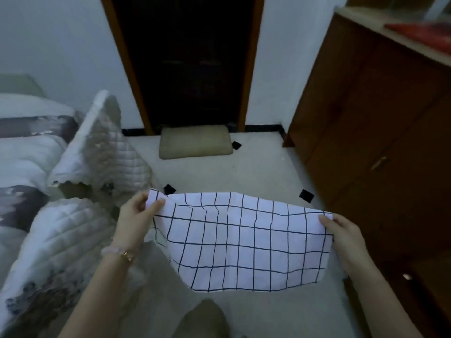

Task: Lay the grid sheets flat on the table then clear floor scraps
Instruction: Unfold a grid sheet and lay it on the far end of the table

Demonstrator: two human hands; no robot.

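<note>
Grid sheet (pixel 241 242): white with dark lines, held rippled in the air over the floor (pixel 256 172). Left hand (pixel 136 215): pinching the sheet's 10 o'clock corner. Right hand (pixel 341 237): pinching its 3 o'clock edge. Black scraps (pixel 169 189): three on the floor beyond the sheet, at its 11, 12 and 1 o'clock. Cabinet (pixel 366 118): 2 o'clock
</note>
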